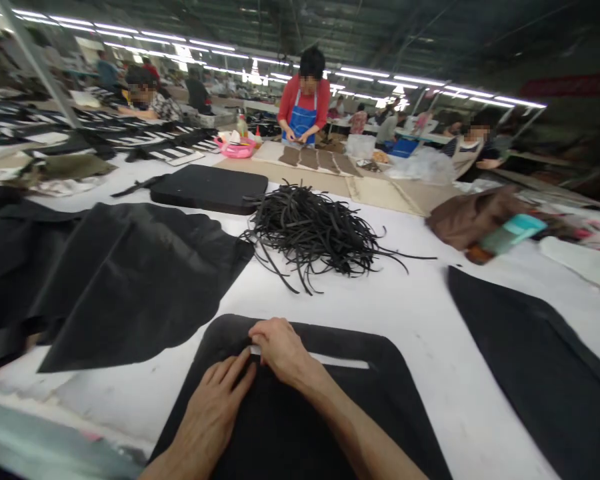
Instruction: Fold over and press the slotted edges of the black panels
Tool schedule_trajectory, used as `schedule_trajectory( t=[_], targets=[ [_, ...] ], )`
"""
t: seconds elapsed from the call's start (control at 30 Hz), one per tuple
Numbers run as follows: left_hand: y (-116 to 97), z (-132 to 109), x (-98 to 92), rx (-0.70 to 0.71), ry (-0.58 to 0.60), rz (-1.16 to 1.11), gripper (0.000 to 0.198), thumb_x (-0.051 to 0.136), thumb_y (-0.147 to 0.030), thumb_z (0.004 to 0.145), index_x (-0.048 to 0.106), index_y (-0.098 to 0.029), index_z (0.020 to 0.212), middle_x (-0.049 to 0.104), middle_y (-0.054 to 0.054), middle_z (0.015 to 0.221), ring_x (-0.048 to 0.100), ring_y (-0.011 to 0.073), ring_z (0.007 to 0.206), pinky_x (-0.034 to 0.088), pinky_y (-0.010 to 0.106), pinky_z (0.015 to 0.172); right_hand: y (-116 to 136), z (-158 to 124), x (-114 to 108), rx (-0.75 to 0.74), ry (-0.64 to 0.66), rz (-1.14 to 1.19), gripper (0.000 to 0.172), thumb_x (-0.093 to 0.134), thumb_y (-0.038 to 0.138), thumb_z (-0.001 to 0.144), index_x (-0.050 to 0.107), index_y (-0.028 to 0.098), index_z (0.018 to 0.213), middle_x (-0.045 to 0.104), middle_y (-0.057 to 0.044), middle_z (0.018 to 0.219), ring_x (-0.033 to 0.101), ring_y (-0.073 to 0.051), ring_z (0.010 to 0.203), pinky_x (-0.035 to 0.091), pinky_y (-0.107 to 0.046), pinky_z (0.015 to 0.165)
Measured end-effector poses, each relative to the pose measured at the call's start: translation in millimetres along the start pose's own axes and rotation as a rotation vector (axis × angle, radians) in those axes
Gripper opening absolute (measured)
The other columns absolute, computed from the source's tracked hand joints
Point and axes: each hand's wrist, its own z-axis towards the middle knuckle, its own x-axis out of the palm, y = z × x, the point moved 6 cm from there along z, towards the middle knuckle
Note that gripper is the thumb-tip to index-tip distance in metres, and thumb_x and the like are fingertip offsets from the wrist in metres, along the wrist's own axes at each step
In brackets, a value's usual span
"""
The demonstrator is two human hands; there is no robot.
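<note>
A black panel (300,420) with rounded corners lies on the white table in front of me. Across its upper part runs a narrow white strip (343,362); whether this is tape or a slot showing the table I cannot tell. My left hand (215,400) rests flat on the panel, fingers stretched towards the strip's left end. At that same end my right hand (280,350) has its thumb and fingers pinched together against the panel. What they grip, if anything, is hidden. Beyond the panel is a tangled pile of thin black strips (315,230).
Black sheet material (145,280) spreads at the left, with a stack of black panels (210,187) behind it. Another black piece (540,347) lies right. A brown cloth (473,217) and a turquoise-topped bottle (510,233) sit farther back. Across the table stands a co-worker (305,100).
</note>
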Motion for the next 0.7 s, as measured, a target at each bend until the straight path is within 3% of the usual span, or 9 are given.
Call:
schedule_trajectory(
  t=[0.07,0.13,0.23,0.33,0.4,0.5,0.6,0.7],
  targets=[
    [2,0,-1.3,0.022,-0.076,0.025,0.05,0.036,0.0,0.071,0.055,-0.021,0.113,0.053,0.01,0.124,0.053,0.0209,0.101,0.044,0.033,0.084,-22,-15,-21,-0.008,-0.037,0.105,0.019,0.043,0.026,0.083,0.061,0.023,0.082,0.057,0.006,0.059,0.055,-0.008,0.055,0.037,-0.017,0.056],
    [4,-1,-1.6,0.039,-0.123,0.034,0.05,0.035,0.0,0.072,0.055,-0.021,0.113,0.055,0.01,0.12,0.055,0.0197,0.099,0.045,0.031,0.083,-59,-34,-50,0.071,-0.156,0.143,0.023,0.04,0.026,0.084,0.06,0.023,0.094,0.061,0.005,0.066,0.056,-0.009,0.056,0.039,-0.018,0.058],
    [5,-2,-0.4,0.052,-0.14,0.029,0.048,0.036,-0.002,0.073,0.054,-0.021,0.114,0.056,0.009,0.116,0.054,0.0195,0.1,0.046,0.03,0.084,-125,-68,-90,0.247,-0.323,0.005,0.024,0.043,0.029,0.083,0.06,0.02,0.098,0.064,-0.003,0.09,0.058,-0.016,0.082,0.04,-0.027,0.076],
    [4,-1,1.3,0.08,-0.127,0.026,0.048,0.037,-0.002,0.073,0.054,-0.02,0.114,0.056,0.008,0.116,0.053,0.02,0.102,0.045,0.031,0.087,-167,-96,-102,0.275,-0.338,-0.05,0.032,0.053,0.03,0.078,0.057,0.02,0.109,0.057,-0.006,0.113,0.05,-0.021,0.101,0.034,-0.033,0.088],
    [2,2,1.5,0.1,-0.113,0.038,0.049,0.036,0.0,0.073,0.055,-0.02,0.114,0.056,0.008,0.116,0.052,0.0204,0.103,0.045,0.031,0.087,-176,-107,-98,0.222,-0.309,-0.113,0.037,0.056,0.035,0.077,0.055,0.02,0.111,0.055,-0.007,0.115,0.048,-0.022,0.103,0.033,-0.032,0.089],
    [1,7,0.0,0.115,-0.089,0.071,0.05,0.037,0.001,0.072,0.057,-0.02,0.112,0.056,0.009,0.116,0.051,0.022,0.104,0.045,0.033,0.087,-177,-116,-89,0.203,-0.254,-0.179,0.04,0.059,0.047,0.074,0.058,0.02,0.104,0.059,-0.005,0.099,0.051,-0.021,0.092,0.035,-0.03,0.08],
    [0,10,-0.9,0.123,-0.053,0.104,0.049,0.039,0.001,0.071,0.057,-0.021,0.112,0.054,0.009,0.118,0.049,0.0245,0.107,0.044,0.037,0.088,-179,-119,-86,0.26,-0.163,-0.097,0.038,0.062,0.054,0.067,0.061,0.021,0.087,0.061,-0.001,0.079,0.053,-0.018,0.076,0.036,-0.026,0.066],
    [-2,12,-1.2,0.148,-0.047,0.124,0.047,0.04,-0.001,0.072,0.057,-0.021,0.111,0.053,0.009,0.12,0.048,0.0255,0.11,0.044,0.038,0.089,-178,-120,-85,0.249,-0.056,0.064,0.034,0.06,0.053,0.069,0.062,0.021,0.077,0.06,0.001,0.073,0.052,-0.015,0.067,0.033,-0.024,0.057]
  ],
)
